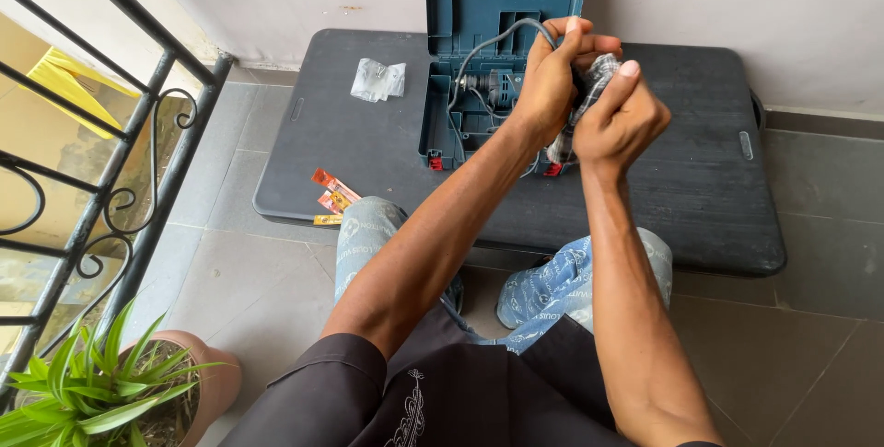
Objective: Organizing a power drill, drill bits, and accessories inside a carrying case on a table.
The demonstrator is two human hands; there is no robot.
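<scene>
Above the dark grey tabletop [368, 148], seen from our head camera, we hold both hands raised together in front of an open blue tool case [502, 5]. Our left hand [551, 79] has its fingers [575, 40] curled tight around a grey power cable [497, 42], which loops out of the fist, arcs to the left and drops down into the case. Our right hand [622, 116] sits just beside the left, touching it, with its fingers closed on a wad of clear crinkled plastic wrap [599, 74] that shows between the two hands and hangs a little below them. Whether the plastic is wound around the cable we cannot tell, since the hands cover that part.

Behind the hands, the case stands with its lid upright against the pale wall, and its lower half lies flat on the tabletop. A power drill [488, 88] rests in the lower half, partly hidden by our left wrist. Red latches [436, 163] show at the case's front edge.

Left of the case, well apart from it, a small clear plastic bag [378, 79] lies on the tabletop. Orange and yellow packets [333, 197] lie at the tabletop's near left edge, close to our knee. A potted green plant [101, 387] stands on the tiled floor by a black iron railing [120, 171].
</scene>
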